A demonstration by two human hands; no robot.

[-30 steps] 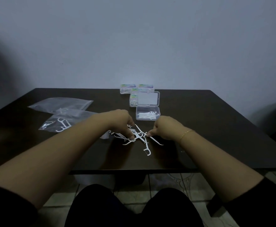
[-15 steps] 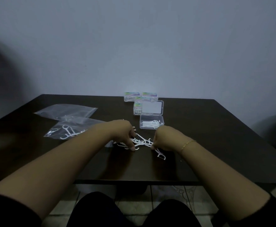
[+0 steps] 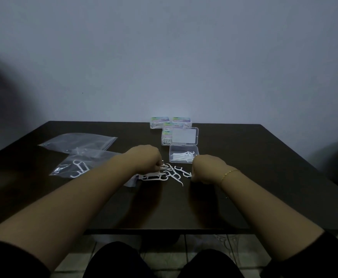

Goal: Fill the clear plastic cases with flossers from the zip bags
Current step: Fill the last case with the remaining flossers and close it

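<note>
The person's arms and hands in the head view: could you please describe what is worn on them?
Both forearms are bare. Dark sleeves, black as far as the dim light shows, end above the elbows. The right wrist carries a thin gold chain bracelet. Neither the left hand nor the right hand wears a glove.

Colours noted at my table

White flossers (image 3: pixel 165 173), clear case (image 3: pixel 183 156), dark brown table (image 3: pixel 244 177), gold bracelet (image 3: pixel 229 173) on my wrist, black sleeves (image 3: pixel 7 257), pale grey wall (image 3: pixel 164 57).

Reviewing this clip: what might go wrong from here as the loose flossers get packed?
Both hands, left hand and right hand, work a tangled pile of white plastic flossers; hooked ends may snag and drag extras. The open clear plastic case sits just beyond and could get knocked.
</note>
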